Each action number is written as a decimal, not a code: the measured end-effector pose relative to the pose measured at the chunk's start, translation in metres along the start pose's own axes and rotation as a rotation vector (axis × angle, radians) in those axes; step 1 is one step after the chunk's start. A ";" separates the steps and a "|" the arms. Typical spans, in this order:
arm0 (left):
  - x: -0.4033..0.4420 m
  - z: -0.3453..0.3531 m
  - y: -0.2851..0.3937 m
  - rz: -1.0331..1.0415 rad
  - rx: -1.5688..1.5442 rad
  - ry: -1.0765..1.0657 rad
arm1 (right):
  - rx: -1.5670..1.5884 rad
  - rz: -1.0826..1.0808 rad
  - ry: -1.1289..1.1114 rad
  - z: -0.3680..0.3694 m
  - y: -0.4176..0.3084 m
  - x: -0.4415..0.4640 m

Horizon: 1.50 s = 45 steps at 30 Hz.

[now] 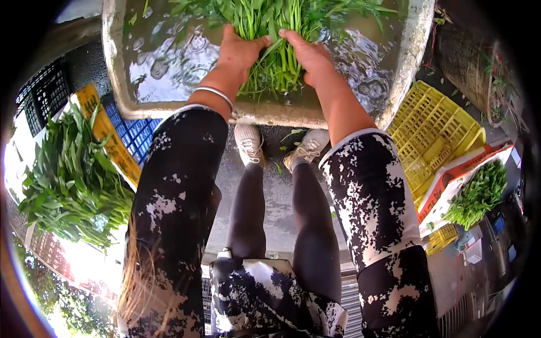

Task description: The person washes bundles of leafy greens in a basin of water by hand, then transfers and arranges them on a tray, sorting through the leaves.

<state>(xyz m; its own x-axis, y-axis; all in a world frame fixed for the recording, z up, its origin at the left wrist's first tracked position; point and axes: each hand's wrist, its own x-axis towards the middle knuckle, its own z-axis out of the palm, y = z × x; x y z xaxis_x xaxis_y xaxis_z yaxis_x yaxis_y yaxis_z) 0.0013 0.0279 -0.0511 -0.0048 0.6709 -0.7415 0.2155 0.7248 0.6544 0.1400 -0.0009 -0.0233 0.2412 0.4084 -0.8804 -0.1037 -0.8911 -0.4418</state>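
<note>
A thick bunch of water spinach [287, 62] lies in the murky water of a pale, rough-walled basin [265, 111], its cut stems pointing toward me. My left hand [239, 49] grips the bunch from its left side, thumb resting over the stems. From the other side my right hand [311, 55] is closed on the same stems, its thumb close to the left one. The undersides of both hands are hidden by greens and water. Leafy tops spread toward the far part of the basin, partly out of view.
On the left, a heap of greens [73, 174] sits beside a blue crate [132, 132] and a black crate [45, 93]. Yellow crates [434, 129] stand at right, near a red-and-white box [451, 180] bearing more greens [479, 191]. My shoes [249, 141] are just below the basin's near wall.
</note>
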 end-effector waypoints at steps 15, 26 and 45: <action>0.025 -0.019 -0.047 0.078 0.658 -0.033 | -0.333 0.055 -0.141 -0.025 0.022 0.023; -0.016 -0.027 0.006 -0.405 -0.605 -0.047 | 0.324 0.109 -0.090 -0.057 0.030 0.002; -0.046 0.011 0.006 -0.174 0.116 0.143 | -0.138 0.104 -0.222 -0.008 0.007 -0.020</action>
<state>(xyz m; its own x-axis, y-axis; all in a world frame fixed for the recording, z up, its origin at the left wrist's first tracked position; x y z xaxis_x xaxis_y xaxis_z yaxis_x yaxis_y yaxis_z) 0.0137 -0.0002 -0.0144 -0.1875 0.5592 -0.8076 0.3101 0.8138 0.4915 0.1423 -0.0166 -0.0075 0.0168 0.3329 -0.9428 0.0196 -0.9429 -0.3326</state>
